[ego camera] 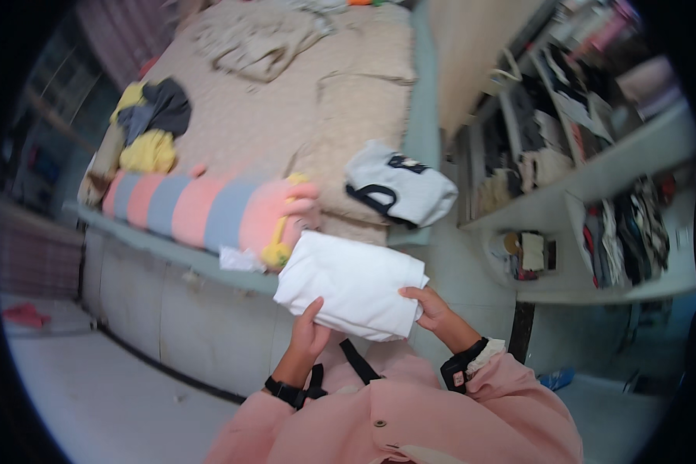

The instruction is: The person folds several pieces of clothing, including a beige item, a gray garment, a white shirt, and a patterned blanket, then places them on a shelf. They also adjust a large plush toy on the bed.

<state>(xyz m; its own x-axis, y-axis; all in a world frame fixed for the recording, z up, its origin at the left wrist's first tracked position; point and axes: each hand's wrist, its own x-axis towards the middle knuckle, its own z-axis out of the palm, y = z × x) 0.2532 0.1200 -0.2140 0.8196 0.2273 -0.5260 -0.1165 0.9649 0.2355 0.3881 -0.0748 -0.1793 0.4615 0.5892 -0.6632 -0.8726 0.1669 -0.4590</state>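
Note:
A folded white cloth garment is held up between both hands in front of my body. My left hand grips its lower left edge with the thumb on top. On the right edge, my right hand pinches it, thumb on top and the other fingers partly hidden beneath. Beyond the cloth, a light grey garment with dark trim lies at the corner of the bed. A pink and grey striped plush toy lies along the near edge of the bed, left of the cloth.
The bed carries a crumpled beige garment and a yellow and dark grey clothes pile. A small white packet sits by the plush toy. On the right stands an open wardrobe with clothes on its shelves. Tiled floor shows beside the bed.

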